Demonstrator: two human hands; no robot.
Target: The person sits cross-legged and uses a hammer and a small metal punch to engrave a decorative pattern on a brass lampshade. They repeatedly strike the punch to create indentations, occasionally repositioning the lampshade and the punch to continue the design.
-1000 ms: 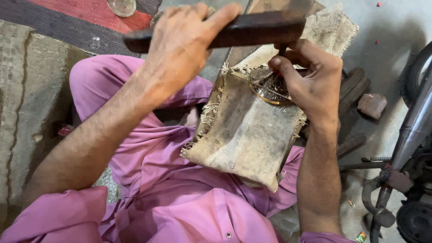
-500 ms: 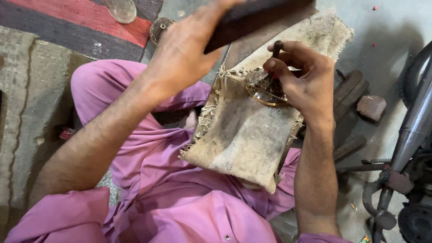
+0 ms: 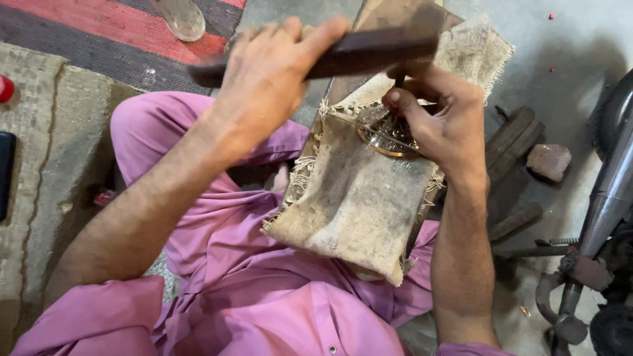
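Left hand (image 3: 267, 79) grips a dark wooden bar (image 3: 369, 49), held level above the work. Right hand (image 3: 438, 115) pinches a thin dark punch (image 3: 398, 80) upright on a round brass piece (image 3: 386, 138). The brass piece lies on burlap cloth (image 3: 356, 198) over the lap. Pink trousers (image 3: 217, 231) below.

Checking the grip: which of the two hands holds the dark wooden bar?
The left hand grips the dark wooden bar; the right hand pinches a thin tool over the round metal piece.
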